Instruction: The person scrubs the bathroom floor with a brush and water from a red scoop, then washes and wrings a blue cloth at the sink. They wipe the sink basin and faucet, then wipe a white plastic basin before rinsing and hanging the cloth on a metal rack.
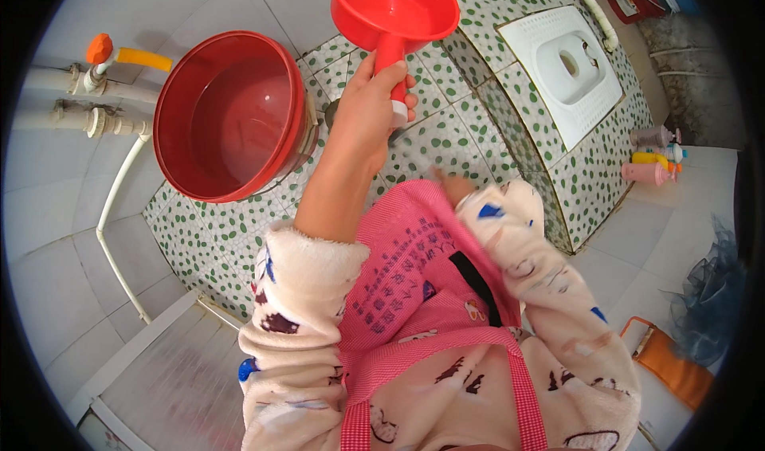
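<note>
My left hand (pixel 368 108) is wrapped round the handle of a red plastic water dipper (pixel 394 9), held out in front of me at the top of the view. The dipper's bowl faces up, and I cannot make out any water in it. Just left of that forearm stands a large red bucket (pixel 227 188) with water (pixel 243 124) inside. My right hand (pixel 456 186) is low beside the pink apron (pixel 414 268), smeared by motion and partly behind the sleeve. Its fingers do not show clearly.
A white squat toilet (pixel 550 60) is set in a raised tiled step at the right, with bottles (pixel 649 168) by the wall. Pipes and an orange-handled tap (pixel 100 50) run along the left wall. Green-dotted tiles (pixel 454 136) cover the floor. An orange cloth (pixel 673 363) hangs lower right.
</note>
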### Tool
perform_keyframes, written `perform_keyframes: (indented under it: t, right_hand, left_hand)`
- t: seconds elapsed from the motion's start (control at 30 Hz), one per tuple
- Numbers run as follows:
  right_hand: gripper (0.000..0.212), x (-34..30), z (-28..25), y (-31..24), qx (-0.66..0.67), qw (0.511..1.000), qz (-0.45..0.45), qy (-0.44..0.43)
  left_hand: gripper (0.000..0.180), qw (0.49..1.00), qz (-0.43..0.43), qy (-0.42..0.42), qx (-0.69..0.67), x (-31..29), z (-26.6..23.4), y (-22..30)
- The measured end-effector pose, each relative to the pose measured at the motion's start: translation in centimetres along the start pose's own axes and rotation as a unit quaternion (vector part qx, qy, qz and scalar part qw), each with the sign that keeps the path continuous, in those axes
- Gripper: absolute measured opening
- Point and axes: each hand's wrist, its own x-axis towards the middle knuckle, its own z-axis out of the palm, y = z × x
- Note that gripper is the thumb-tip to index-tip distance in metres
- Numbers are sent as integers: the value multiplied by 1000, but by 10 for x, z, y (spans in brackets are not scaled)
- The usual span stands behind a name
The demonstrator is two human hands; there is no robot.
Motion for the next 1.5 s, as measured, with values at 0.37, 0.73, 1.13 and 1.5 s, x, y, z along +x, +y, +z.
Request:
perform_keyframes:
  t: [0.37,0.73,1.13,1.5]
  right_hand:
    - [71,21,-23,55,69,982,162,70]
    - [70,42,21,52,65,977,147,140]
    - [58,44,25,-23,120,987,92,59]
    - [58,38,28,-17,189,969,123,95]
  left_hand:
    - [27,999,-16,19,-23,-9,-7,-5]
    - [29,1000,4,18,-21,-15,-13,5]
    - [16,996,-4,51,-79,13,-14,2]
    - [27,994,-67,-34,-83,41,-13,-19]
